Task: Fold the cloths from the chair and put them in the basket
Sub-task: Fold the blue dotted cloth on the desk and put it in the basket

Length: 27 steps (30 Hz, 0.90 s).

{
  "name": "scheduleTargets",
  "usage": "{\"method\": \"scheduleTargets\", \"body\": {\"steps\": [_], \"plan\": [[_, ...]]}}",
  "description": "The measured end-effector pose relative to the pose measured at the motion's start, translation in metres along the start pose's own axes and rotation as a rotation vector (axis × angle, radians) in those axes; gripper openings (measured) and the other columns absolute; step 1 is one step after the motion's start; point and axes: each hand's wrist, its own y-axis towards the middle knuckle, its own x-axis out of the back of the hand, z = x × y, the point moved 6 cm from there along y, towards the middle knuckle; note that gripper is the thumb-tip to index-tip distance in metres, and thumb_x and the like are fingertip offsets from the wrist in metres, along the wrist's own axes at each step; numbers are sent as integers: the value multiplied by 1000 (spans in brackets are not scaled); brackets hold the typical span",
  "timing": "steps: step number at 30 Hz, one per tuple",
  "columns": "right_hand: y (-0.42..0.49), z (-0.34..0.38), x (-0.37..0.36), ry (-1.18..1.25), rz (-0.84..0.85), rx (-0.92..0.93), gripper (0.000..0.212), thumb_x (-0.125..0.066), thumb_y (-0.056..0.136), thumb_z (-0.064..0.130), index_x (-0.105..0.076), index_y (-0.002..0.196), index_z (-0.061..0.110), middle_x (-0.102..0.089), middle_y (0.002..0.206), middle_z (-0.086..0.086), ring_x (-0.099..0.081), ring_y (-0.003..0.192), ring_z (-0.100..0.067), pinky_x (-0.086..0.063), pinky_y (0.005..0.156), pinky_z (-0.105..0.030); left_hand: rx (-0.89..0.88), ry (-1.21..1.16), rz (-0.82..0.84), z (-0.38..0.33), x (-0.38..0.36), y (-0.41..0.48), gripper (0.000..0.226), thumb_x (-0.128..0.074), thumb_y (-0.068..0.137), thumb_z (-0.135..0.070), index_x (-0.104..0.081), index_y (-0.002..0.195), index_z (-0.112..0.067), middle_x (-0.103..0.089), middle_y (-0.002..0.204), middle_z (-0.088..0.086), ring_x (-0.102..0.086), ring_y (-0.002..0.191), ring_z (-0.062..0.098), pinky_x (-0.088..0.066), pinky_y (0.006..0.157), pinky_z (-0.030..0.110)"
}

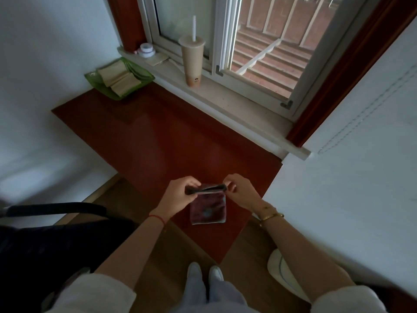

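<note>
Room dimly lit; daylight admitted only through the window [259,41]. Near side of the table [158,143] left in shadow. Straight lines bowed by wide-angle distortion at edges; corners softly blurred.

Single head view, high, looking forward-down over red table [158,136] toward window [225,41]; hands near bottom centre.

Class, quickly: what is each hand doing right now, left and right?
Left hand: closed, pinching the left end of the cloth's folded edge.
Right hand: closed, pinching the right end of the same edge.
</note>
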Motion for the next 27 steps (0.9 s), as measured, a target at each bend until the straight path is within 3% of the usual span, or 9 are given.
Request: {"method": "scheduleTargets", "body": {"steps": [2,7,12,15,18,21,25,27], "plan": [[-16,-12,-18,-3,31,4,14,-60,89,16,-60,102,21,-57,108,3,-60,93,-11,-52,79,-21,-34,9,29,5,-17,-17,33,-75,77,-4,-69,105,-20,-70,102,-11,-65,97,-1,-52,92,17],[-45,-33,-53,-67,90,-48,27,-56,87,6,-59,109,21,-52,121,5,-56,104,-12,-55,89,-27,75,31,134,28,-62,-48,34,-62,82,-4,-68,111,-20,-69,110,-7,-61,105,4,-51,96,25],[-42,-42,-48,40,-59,-159,19,-56,90,13,-54,105,26,-53,114,5,-59,95,-11,-53,78,-20,131,31,-94,35,-52,-46,23,-58,90,-7,-67,109,-17,-66,109,-2,-62,102,14,-52,86,26],[-25,-48,-42,30,-96,-259,30,-54,94,28,-53,124,20,-49,127,-1,-55,110,-17,-51,91,-28,319,40,-136,43,-44,-33,32,-58,95,-22,-58,126,-14,-61,121,4,-63,107,20,-51,85,27],[-3,-45,-42,19,-18,-319,44,-54,96,33,-48,136,16,-44,134,-7,-49,123,-24,-47,103,-37,494,-17,-26,48,-48,-16,50,-58,95,-28,-46,140,-10,-58,132,9,-59,118,25,-51,95,34],[11,-41,-49,-46,93,-326,47,-56,94,31,-47,137,15,-42,133,-12,-47,123,-30,-45,105,-42,630,-169,28,50,-57,-5,49,-64,90,-23,-50,135,-7,-61,129,11,-60,113,24,-45,82,26],[14,-35,-55,-43,98,-313,38,-61,86,15,-48,121,13,-45,123,-12,-46,114,-30,-47,96,-39,759,-313,-15,56,-66,-4,41,-72,81,-12,-63,119,-2,-68,115,13,-65,104,26,-51,78,31],[10,-32,-55,-3,83,-283,31,-61,82,6,-46,109,12,-52,106,-8,-52,95,-24,-49,75,-27,796,-354,-25,55,-71,-7,32,-75,77,-8,-70,107,1,-72,107,17,-68,101,30,-53,80,34]]}}
